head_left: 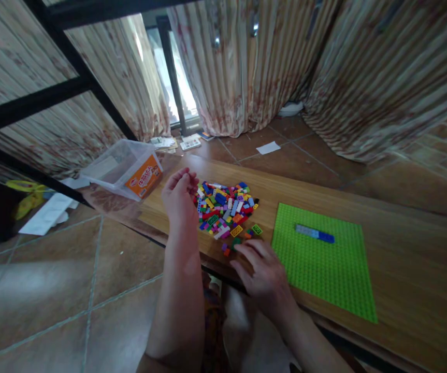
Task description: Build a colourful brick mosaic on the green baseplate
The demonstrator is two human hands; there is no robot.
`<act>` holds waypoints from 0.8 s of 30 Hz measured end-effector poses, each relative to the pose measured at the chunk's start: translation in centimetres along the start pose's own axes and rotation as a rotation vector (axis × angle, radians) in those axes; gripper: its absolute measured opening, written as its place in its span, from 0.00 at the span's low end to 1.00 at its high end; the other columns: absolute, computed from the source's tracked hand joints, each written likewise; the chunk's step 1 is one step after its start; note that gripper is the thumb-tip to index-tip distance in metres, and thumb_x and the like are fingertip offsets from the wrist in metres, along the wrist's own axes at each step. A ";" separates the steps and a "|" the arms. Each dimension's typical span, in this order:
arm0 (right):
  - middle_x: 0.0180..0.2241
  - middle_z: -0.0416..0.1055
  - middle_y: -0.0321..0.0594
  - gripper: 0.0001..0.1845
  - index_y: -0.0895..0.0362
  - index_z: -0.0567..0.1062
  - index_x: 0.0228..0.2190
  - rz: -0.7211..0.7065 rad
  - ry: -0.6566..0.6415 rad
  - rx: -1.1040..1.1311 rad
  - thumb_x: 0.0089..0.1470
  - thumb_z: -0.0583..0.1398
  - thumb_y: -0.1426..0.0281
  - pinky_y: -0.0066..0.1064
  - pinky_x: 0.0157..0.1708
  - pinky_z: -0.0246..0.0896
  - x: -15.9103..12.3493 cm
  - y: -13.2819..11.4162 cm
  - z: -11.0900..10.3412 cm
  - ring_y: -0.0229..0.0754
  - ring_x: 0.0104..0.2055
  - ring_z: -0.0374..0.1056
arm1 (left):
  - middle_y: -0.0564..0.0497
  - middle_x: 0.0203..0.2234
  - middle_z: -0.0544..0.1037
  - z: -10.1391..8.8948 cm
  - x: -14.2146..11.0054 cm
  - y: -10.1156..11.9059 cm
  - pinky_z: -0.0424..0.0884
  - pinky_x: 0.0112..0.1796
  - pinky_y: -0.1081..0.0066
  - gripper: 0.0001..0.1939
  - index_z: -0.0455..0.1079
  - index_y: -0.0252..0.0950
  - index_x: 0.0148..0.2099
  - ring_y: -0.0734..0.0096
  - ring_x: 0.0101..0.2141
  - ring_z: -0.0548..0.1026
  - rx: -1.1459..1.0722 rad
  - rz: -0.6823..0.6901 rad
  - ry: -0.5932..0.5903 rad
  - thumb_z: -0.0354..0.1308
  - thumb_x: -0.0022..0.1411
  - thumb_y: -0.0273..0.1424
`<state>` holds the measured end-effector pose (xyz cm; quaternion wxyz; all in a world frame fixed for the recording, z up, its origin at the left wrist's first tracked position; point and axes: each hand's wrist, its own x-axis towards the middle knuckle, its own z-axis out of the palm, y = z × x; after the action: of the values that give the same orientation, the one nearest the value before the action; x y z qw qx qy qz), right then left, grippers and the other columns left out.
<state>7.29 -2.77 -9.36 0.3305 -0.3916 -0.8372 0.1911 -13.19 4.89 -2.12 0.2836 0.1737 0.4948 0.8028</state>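
Sitting at a wooden table, a person is working over a heap of toy bricks, which is lying just beside the left fingertips and beyond the right ones. The bricks are looking light, stiff and hard to break, though their smooth plastic is probably feeling a little slick; gripping one by two opposite side walls, thumb against forefinger, is seeming surest. The left hand is curling above the heap's near-left edge, its thumb and fingertips drawing together; whether they are pinching a brick, one cannot tell. The right hand is hovering low, its thumb and forefinger parting loosely and gripping nothing that is showing, with a dark green brick sitting right at the fingertips, contact unclear. To the right of those fingers, a green board is carrying a gray-and-blue row.
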 end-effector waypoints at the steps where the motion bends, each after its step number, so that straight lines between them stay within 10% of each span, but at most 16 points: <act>1: 0.44 0.72 0.47 0.14 0.56 0.76 0.46 0.000 0.000 -0.017 0.58 0.61 0.67 0.41 0.45 0.67 0.2 -0.3 0.5 0.48 0.46 0.68 | 0.55 0.26 0.77 0.0 0.0 0.1 0.66 0.27 0.79 0.07 0.72 0.35 0.34 0.81 0.24 0.73 -0.011 -0.009 -0.012 0.63 0.49 0.29; 14: 0.32 0.74 0.42 0.12 0.55 0.77 0.45 -0.065 -0.013 -0.267 0.61 0.57 0.71 0.39 0.36 0.57 3.2 -0.9 3.8 0.46 0.36 0.63 | 0.54 0.26 0.76 -0.1 0.2 0.1 0.69 0.30 0.78 0.06 0.73 0.34 0.33 0.81 0.24 0.72 -0.036 -0.077 -0.061 0.63 0.49 0.28; 24: 0.39 0.73 0.46 0.15 0.59 0.77 0.44 0.046 0.111 -0.259 0.58 0.61 0.65 0.39 0.40 0.61 1.6 1.0 1.1 0.47 0.41 0.64 | 0.54 0.24 0.77 0.1 0.1 -0.1 0.66 0.27 0.79 0.06 0.74 0.34 0.31 0.81 0.22 0.71 -0.057 -0.105 -0.052 0.62 0.46 0.26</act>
<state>6.24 -0.98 -10.08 0.3187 -0.4601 -0.8260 0.0672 -13.25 5.04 -2.15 0.3431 0.1599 0.4726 0.7959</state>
